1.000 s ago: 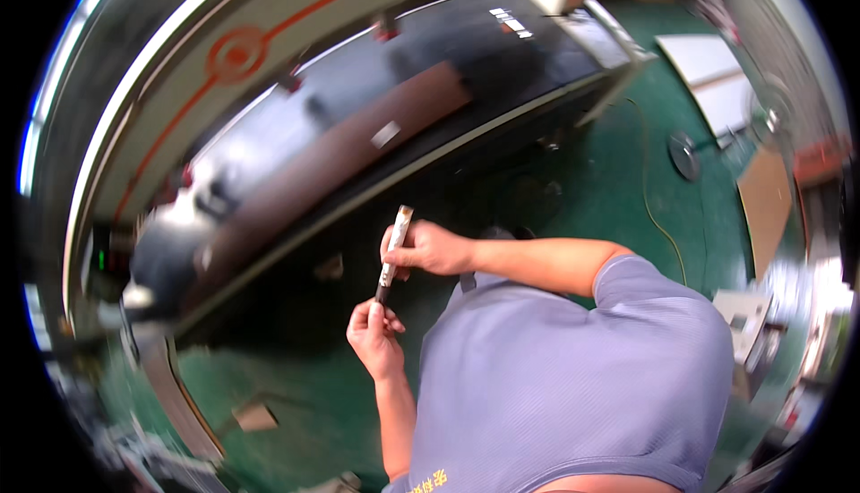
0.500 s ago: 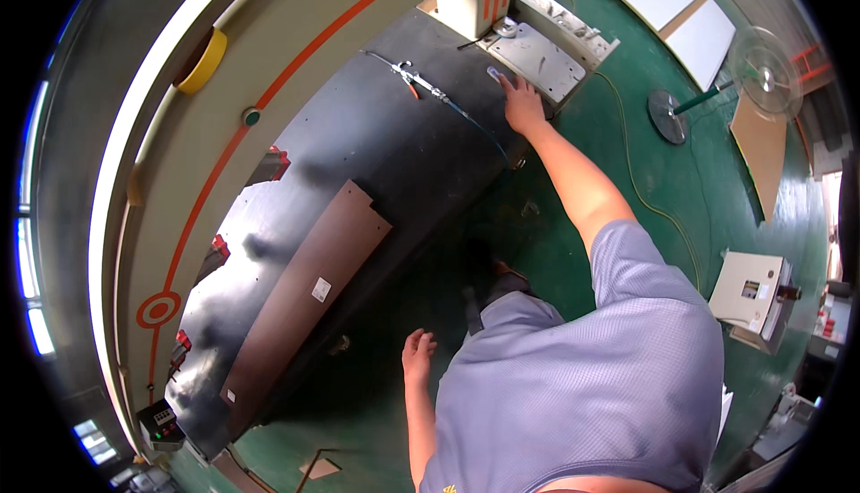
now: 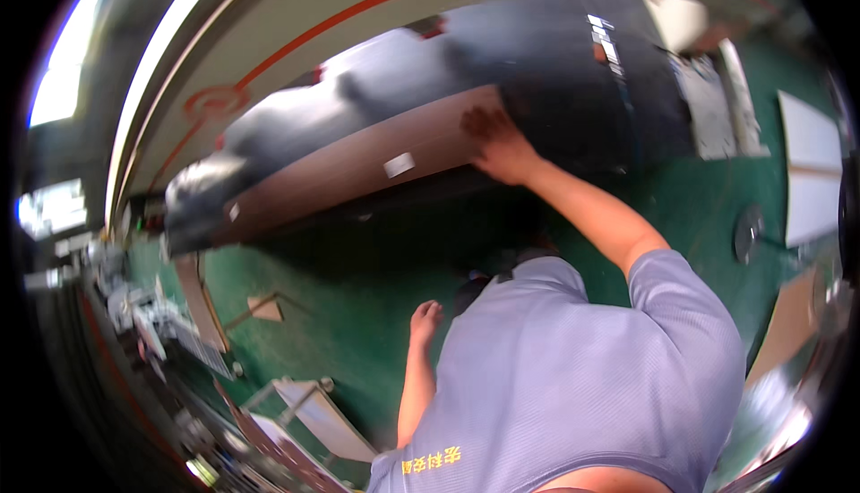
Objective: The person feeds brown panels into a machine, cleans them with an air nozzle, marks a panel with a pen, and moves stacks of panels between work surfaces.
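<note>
A long reddish-brown panel (image 3: 331, 157), with white stickers on it, lies along the near edge of the dark tabletop (image 3: 555, 63). Over the panel's right end is my right hand (image 3: 503, 145), fingers spread and lying on or just above its surface; blur hides the exact contact. My left hand (image 3: 425, 323) hangs low beside my body, away from the table. Its fingers are loosely bent and hold nothing I can see. A blue hose with metal fittings, an air blow gun by its look (image 3: 606, 45), rests on the tabletop to the right.
A pale machine beam (image 3: 385, 18) with an orange line spans the far side of the table. Beyond the table's right end, a white panel (image 3: 811, 171) and a round stand base (image 3: 748, 233) are on the green floor. A frame with white boards (image 3: 322, 417) stands lower left.
My view has swung left. My right hand has left a small blue-and-white item at the table's right end and come to the brown panel. My left hand still hangs low.
</note>
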### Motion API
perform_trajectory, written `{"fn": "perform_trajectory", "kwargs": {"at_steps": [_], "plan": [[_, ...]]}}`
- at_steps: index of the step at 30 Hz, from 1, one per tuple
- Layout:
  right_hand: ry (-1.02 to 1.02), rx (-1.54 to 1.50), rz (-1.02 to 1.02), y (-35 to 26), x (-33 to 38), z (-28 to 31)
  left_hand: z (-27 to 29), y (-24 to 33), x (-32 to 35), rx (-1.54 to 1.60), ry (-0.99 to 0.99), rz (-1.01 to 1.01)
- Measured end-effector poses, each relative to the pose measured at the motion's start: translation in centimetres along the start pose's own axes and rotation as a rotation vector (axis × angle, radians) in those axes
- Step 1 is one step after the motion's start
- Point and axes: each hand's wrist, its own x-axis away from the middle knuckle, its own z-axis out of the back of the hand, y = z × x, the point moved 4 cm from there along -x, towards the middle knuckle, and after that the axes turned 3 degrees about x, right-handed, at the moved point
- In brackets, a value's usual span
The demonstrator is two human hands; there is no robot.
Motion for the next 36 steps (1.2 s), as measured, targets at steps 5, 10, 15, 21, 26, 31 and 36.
{"fn": "perform_trajectory", "kwargs": {"at_steps": [5, 10, 15, 21, 26, 31, 36], "plan": [[-0.205, 0.04, -0.153, -11.3, -8.2, -9.7, 2.6, 1.8, -1.5, 0.078, -0.055, -0.152], [-0.341, 0.196, -0.046, -15.1, -4.8, -12.2, 8.4, -2.1, -4.1, 0.247, -0.064, -0.169], [-0.382, 0.124, -0.001, -16.1, -8.4, -12.3, 18.1, -1.9, -9.0, 0.316, -0.022, -0.23], [-0.45, 0.052, 0.016, -20.1, -13.7, -12.5, 28.7, 8.3, -13.3, 0.329, 0.111, -0.484], [-0.204, 0.135, -0.014, -23.4, -18.0, -5.9, 31.3, 8.5, -15.6, 0.478, 0.053, -0.431], [-0.322, 0.144, 0.002, -20.2, -24.0, -8.6, 32.5, 5.2, -19.5, 0.196, -0.063, -0.259], [-0.416, 0.162, 0.215, -22.6, -29.3, -14.5, 37.2, 1.6, -18.5, 0.144, 0.093, -0.178]]}}
